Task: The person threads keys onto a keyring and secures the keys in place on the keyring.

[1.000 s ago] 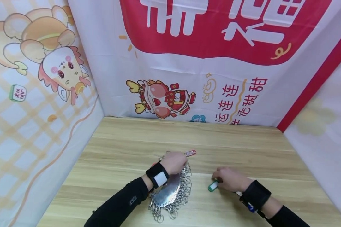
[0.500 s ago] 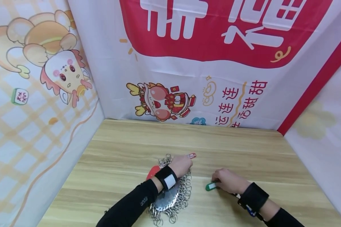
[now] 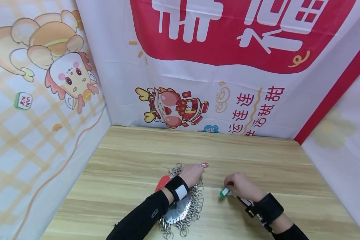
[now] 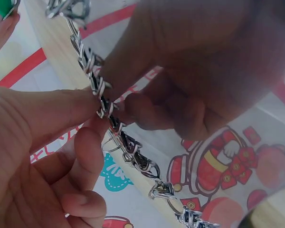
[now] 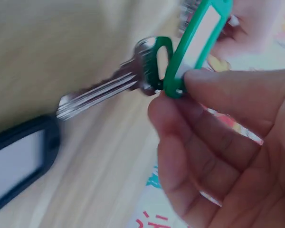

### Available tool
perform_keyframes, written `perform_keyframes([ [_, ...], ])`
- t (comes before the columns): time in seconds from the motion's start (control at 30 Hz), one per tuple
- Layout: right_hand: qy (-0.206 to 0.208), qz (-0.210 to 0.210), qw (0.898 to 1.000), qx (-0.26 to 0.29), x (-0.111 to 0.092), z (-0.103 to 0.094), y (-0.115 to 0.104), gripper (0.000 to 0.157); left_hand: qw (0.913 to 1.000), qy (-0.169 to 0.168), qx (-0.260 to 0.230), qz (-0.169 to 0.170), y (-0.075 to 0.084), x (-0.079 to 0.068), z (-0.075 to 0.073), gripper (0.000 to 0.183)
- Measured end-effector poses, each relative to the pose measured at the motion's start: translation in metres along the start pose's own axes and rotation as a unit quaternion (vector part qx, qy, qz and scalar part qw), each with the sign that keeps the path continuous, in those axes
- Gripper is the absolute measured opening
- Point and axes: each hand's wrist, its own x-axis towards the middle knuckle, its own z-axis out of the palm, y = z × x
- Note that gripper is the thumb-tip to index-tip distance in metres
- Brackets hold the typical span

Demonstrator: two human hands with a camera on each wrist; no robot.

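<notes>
A shiny metal plate (image 3: 178, 210), fringed with many small metal rings (image 3: 196, 200), lies under my left arm. My left hand (image 3: 192, 175) is over its far right edge, and in the left wrist view the thumb and finger pinch a ring in the row of linked rings (image 4: 133, 152). A darker hand shape lies across that row; I cannot tell whether it is a reflection. A red tag (image 3: 204, 165) shows just beyond my left fingers. My right hand (image 3: 245, 187) pinches a green key tag (image 5: 194, 47) with a silver key (image 5: 109, 85) beside it.
A black tag with a white label (image 5: 21, 159) shows near the key's tip. A red rounded piece (image 3: 163, 182) lies beside my left wrist. The wooden table (image 3: 132, 150) is bounded by printed cloth walls at the back (image 3: 117, 90) and sides.
My left hand has moved right and slightly down along the plate, uncovering the red piece. The right hand has shifted slightly and tilted the green tag upward.
</notes>
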Motion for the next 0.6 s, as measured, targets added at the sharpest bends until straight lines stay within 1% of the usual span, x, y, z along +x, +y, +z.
perform_keyframes([
  [0.13,0.046,0.030,0.998,0.019,0.002,-0.002,-0.005,0.013,0.9999,-0.011,0.001,-0.006,0.000,0.001,0.001,0.016],
  [0.23,0.071,0.071,0.994,0.048,0.002,-0.001,-0.010,0.011,0.9996,-0.024,-0.013,-0.004,0.001,0.000,-0.001,0.016],
  [0.33,0.095,0.122,0.985,0.082,0.003,0.001,-0.016,0.009,0.9982,-0.036,-0.048,0.002,0.000,-0.002,-0.007,0.019],
  [0.4,0.111,0.145,0.978,0.103,0.005,0.003,-0.019,0.006,0.9963,-0.044,-0.074,0.003,-0.001,-0.004,-0.012,0.021],
  [0.43,0.117,0.153,0.975,0.112,0.007,0.004,-0.020,0.006,0.9949,-0.049,-0.088,-0.002,-0.002,-0.005,-0.016,0.022],
  [0.5,0.127,0.163,0.970,0.129,0.011,0.004,-0.021,0.008,0.9932,-0.057,-0.101,-0.012,-0.004,-0.008,-0.023,0.021],
  [0.6,0.134,0.180,0.961,0.161,0.017,0.003,-0.022,0.017,0.9903,-0.074,-0.112,-0.035,-0.007,-0.011,-0.031,0.014],
])
